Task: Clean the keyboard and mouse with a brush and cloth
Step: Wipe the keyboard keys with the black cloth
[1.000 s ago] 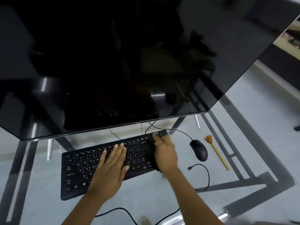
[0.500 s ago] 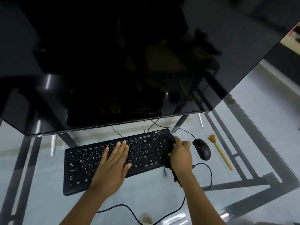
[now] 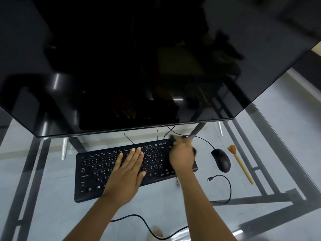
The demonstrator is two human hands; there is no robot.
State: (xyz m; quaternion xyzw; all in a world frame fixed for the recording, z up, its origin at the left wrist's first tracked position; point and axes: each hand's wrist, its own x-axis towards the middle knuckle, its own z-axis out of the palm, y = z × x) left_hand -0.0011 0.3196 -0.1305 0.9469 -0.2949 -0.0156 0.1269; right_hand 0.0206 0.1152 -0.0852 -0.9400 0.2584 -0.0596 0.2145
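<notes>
Glass is what carries everything here: a clear desk top (image 3: 271, 136) on a dark metal frame, with a big black monitor (image 3: 139, 66) standing along its far edge.

We see the black keyboard (image 3: 97, 173) lying just in front of the monitor, near the middle of the glass and slightly askew. Our left hand (image 3: 129, 168) lies flat on the middle of its keys, fingers straight and close together, gripping nothing. Our right hand (image 3: 182, 158) sits over the keyboard's right end, blurred by motion; its fingers look curled round a dark cloth (image 3: 172, 137), a bit of which pokes out past the fingertips at the keyboard's far right corner. How tight that hold is we cannot tell through the blur.

The black mouse (image 3: 221, 160) rests on the glass just right of the keyboard, apart from our right hand, its cord running back under the monitor. Further right, towards the right edge of the glass, lies the wooden brush (image 3: 240, 163), bristles pointing away from us, untouched. A loose black cable (image 3: 225, 186) curls on the glass on the near side of the mouse.
</notes>
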